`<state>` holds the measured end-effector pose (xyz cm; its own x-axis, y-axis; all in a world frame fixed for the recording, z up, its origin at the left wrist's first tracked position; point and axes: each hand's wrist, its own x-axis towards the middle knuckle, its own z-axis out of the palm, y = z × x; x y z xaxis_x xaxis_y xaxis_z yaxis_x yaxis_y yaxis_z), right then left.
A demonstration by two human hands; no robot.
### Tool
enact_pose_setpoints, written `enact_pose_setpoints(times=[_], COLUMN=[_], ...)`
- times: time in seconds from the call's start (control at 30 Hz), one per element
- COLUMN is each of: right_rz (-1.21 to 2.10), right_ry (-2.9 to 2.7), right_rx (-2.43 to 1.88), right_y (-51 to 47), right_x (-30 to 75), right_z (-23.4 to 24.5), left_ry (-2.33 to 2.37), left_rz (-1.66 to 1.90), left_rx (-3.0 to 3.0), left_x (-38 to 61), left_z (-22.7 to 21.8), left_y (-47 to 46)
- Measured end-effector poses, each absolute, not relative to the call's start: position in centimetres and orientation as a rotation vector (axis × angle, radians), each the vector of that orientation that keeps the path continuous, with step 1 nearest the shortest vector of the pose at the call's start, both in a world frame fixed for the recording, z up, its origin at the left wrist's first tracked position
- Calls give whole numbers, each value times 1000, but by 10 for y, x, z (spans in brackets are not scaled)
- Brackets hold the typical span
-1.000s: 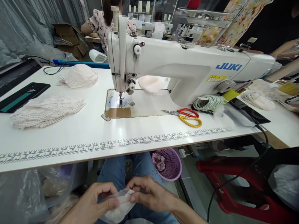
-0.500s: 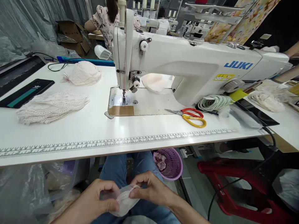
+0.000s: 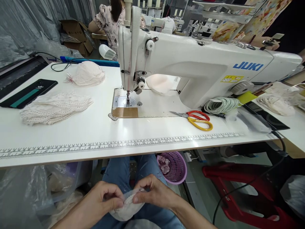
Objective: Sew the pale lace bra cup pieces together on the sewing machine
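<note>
Below the table edge, over my lap, both hands pinch a small white lace fabric piece [image 3: 127, 207]. My left hand [image 3: 105, 198] grips its left side with fingers curled closed. My right hand [image 3: 153, 192] pinches its upper right edge. Above them stands a white JUKI sewing machine [image 3: 195, 66] on the white table [image 3: 95, 130]; nothing lies under its needle [image 3: 128, 95]. A flat stack of lace pieces [image 3: 54, 108] lies at the table's left, and a domed pile of lace cups [image 3: 87, 73] sits behind it.
Red-and-yellow scissors [image 3: 196, 118] and a coil of white cord [image 3: 221, 105] lie right of the needle plate. A black phone [image 3: 28, 93] is at far left. A purple basket [image 3: 175, 167] and red stool [image 3: 240, 187] stand under the table. A person [image 3: 111, 22] sits beyond.
My hands stay on the fabric piece, shifting their pinch slightly along its edge. The view has drifted a little left and down; nothing on the table has moved.
</note>
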<state>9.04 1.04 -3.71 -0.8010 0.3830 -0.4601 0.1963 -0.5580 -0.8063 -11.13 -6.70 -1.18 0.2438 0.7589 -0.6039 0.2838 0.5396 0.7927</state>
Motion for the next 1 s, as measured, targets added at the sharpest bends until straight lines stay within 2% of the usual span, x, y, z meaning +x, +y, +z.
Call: enact_pose_setpoints(times=[0.67, 0.83, 1.0], right_rz=[2532, 2524, 2520], right_ry=[-1227, -1215, -1220], right_rx=[-1043, -1043, -1023], right_y=[15, 14, 15], right_x=[108, 109, 112], right_z=[-53, -55, -55], left_ry=[1168, 1308, 1247], left_rz=[414, 372, 376], left_rx=[814, 867, 816], left_x=[-111, -109, -111], left_z=[4, -1, 8], left_y=[-69, -73, -69])
